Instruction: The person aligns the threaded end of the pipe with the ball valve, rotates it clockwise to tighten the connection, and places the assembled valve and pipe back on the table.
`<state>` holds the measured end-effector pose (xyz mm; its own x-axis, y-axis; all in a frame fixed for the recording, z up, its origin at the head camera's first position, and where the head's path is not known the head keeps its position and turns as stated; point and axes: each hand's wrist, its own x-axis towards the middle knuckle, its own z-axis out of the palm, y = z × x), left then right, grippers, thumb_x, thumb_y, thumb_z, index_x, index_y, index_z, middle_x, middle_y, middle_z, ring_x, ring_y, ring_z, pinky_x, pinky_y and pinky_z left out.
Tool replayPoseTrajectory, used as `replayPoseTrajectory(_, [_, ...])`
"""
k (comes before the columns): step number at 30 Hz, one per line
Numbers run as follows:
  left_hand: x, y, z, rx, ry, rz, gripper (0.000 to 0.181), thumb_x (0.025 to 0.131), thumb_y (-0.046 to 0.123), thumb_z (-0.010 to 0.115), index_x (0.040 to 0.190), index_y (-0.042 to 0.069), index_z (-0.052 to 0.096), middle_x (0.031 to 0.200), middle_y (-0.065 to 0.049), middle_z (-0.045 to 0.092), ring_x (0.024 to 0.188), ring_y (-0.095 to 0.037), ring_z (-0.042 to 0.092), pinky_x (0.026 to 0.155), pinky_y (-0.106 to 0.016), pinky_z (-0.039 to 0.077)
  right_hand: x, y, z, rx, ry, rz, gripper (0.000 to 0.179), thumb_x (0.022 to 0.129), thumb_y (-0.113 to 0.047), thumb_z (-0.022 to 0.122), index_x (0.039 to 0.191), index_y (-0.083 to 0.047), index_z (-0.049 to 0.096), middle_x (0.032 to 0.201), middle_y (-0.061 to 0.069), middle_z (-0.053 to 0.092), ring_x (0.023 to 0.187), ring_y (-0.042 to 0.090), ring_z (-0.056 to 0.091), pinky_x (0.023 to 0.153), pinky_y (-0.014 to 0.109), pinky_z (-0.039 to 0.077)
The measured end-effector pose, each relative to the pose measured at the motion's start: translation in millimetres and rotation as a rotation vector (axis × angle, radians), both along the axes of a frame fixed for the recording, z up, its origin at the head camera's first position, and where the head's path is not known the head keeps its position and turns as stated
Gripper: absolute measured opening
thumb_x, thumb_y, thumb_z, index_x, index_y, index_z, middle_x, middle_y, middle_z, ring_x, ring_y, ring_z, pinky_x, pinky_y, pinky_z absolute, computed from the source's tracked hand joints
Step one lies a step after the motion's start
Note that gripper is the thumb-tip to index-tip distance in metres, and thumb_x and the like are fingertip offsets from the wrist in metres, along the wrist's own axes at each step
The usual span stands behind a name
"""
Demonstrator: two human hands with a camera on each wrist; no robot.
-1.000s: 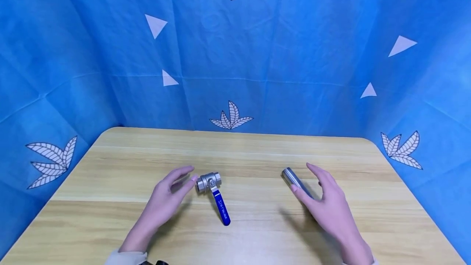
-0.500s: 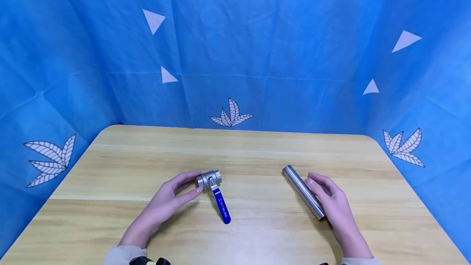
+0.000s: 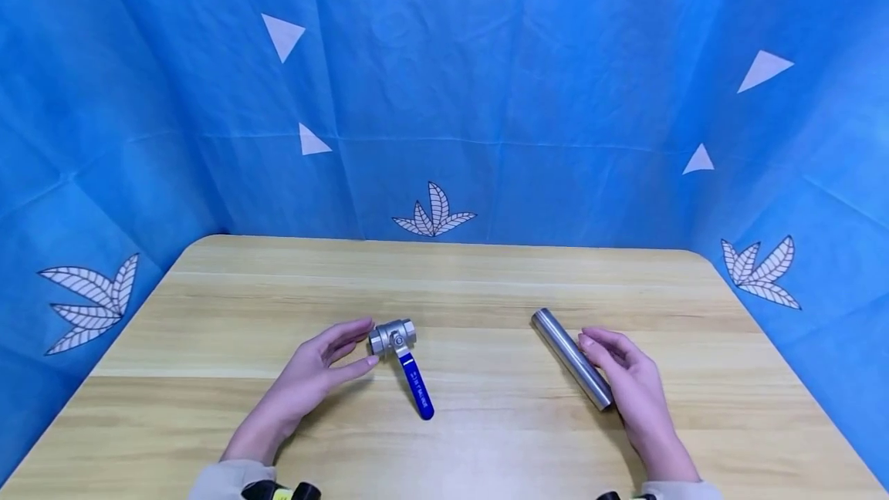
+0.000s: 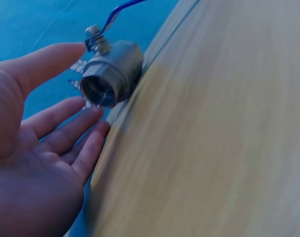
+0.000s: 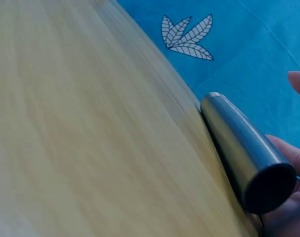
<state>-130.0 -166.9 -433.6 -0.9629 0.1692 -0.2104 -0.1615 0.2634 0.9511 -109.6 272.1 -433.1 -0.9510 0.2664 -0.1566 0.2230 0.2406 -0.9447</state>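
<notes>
A steel ball valve (image 3: 393,336) with a blue lever handle (image 3: 417,386) lies left of centre on the wooden table. My left hand (image 3: 305,380) is at its left end, with thumb and fingers spread apart. In the left wrist view the fingers are loosely extended near the valve's threaded opening (image 4: 99,91), and whether they touch it I cannot tell. To the right, a shiny metal tube (image 3: 572,359) lies slanted on the table. Beside its right side is my right hand (image 3: 637,396), fingers relaxed. The right wrist view shows the thumb (image 5: 299,84) apart from the tube.
The wooden table (image 3: 486,284) has rounded far corners. A blue curtain (image 3: 583,99) with white leaf and triangle prints hangs behind it and along both sides. Dark wrist-worn devices show at the bottom edge of the head view.
My left hand has moved slightly right to the valve's end. The right hand has shifted from above the tube to its right side, uncovering its near end. Valve and tube have stayed put.
</notes>
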Motion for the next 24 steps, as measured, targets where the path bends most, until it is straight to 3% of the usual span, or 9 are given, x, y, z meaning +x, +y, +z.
replayPoseTrajectory(3, [1.2,3.7,2.0,-0.019,0.022,0.004,0.074,0.091,0.033,0.085,0.156,0.017,0.054,0.166,-0.009,0.051,0.156,-0.039,0.044,0.13,-0.06,0.034,0.4,-3.8,0.0,0.098,-0.002,0.032,0.062,0.095,-0.042,0.083,0.145,-0.011,0.064,0.13,-0.007,0.074,0.107,-0.002,0.066,0.091,0.014,0.053])
replayPoseTrajectory(7, [2.8,7.6,3.3,-0.026,0.028,0.016,0.072,0.092,0.031,0.085,0.156,0.015,0.055,0.166,-0.011,0.05,0.155,-0.04,0.044,0.129,-0.061,0.034,1.9,-6.0,-1.5,0.278,-0.003,0.12,0.074,0.082,-0.043,0.094,0.144,-0.016,0.064,0.14,0.007,0.066,0.113,0.011,0.065,0.091,0.017,0.054])
replayPoseTrajectory(10, [4.4,9.1,3.4,-0.035,0.012,0.032,0.07,0.093,0.031,0.084,0.155,0.015,0.056,0.166,-0.011,0.05,0.155,-0.041,0.044,0.129,-0.062,0.034,2.5,-6.9,-3.3,0.362,0.023,0.147,0.076,0.076,-0.04,0.099,0.14,-0.017,0.066,0.137,0.005,0.065,0.114,0.017,0.064,0.09,0.019,0.053])
replayPoseTrajectory(16, [4.8,9.2,3.6,-0.039,-0.01,0.041,0.069,0.093,0.034,0.083,0.154,0.015,0.057,0.166,-0.012,0.05,0.155,-0.042,0.044,0.129,-0.062,0.034,3.1,-9.8,-7.1,0.407,0.12,0.084,0.056,0.077,-0.025,0.098,0.128,-0.017,0.075,0.117,0.004,0.073,0.096,0.006,0.063,0.083,0.016,0.052])
replayPoseTrajectory(20, [3.9,10.6,4.6,-0.042,-0.01,0.049,0.068,0.093,0.032,0.084,0.153,0.014,0.058,0.165,-0.014,0.051,0.153,-0.042,0.046,0.128,-0.062,0.036,5.3,-9.9,-7.1,0.482,0.16,0.064,0.051,0.076,-0.026,0.098,0.123,-0.019,0.078,0.108,0.003,0.075,0.089,0.004,0.062,0.077,0.018,0.053])
replayPoseTrajectory(24, [1.5,14.7,7.3,-0.064,0.0,0.05,0.068,0.092,0.031,0.085,0.152,0.016,0.059,0.162,-0.013,0.054,0.15,-0.04,0.05,0.125,-0.062,0.04,9.4,-5.2,-0.9,0.564,0.142,0.107,0.054,0.074,-0.032,0.099,0.121,-0.016,0.078,0.106,0.002,0.074,0.088,0.008,0.062,0.075,0.02,0.052])
